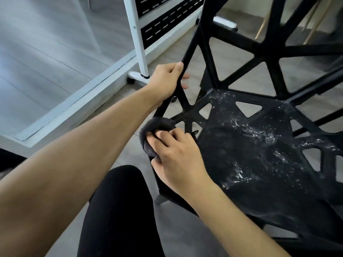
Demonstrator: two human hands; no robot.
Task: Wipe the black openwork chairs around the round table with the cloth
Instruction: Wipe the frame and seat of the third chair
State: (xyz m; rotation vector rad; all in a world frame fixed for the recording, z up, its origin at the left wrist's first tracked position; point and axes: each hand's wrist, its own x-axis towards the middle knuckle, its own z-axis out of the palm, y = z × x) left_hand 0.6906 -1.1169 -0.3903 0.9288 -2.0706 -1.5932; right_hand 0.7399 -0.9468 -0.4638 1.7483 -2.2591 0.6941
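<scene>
**Trainee:** Where is the task's thing, and what do the two hands do?

**Operator:** The black openwork chair fills the right of the head view, its seat just in front of my knee. My left hand curls round the slanted side bar of the frame, thumb on the near face, fingertips showing past the far edge. My right hand pinches the bunched grey cloth and presses it on the seat's near-left corner, where the frame struts meet.

**Trainee:** How do you judge the chair will handle?

**Operator:** Stiff moulded bars, I judge; nothing flexes under the left grip. It looks light enough to steady with one hand, though I cannot tell its weight. The side bar is a sound place to hold: narrow enough for the fingers to wrap.

**Trainee:** And the cloth?

**Operator:** Soft and plush; it folds round the edge readily. Held bunched, it should reach into the triangular openings.

**Trainee:** What remains?

**Operator:** White specks lie scattered across the seat, well to the right of the cloth, so I judge the seat mostly unwiped. A white wheeled stand rests on the floor behind the chair.
</scene>
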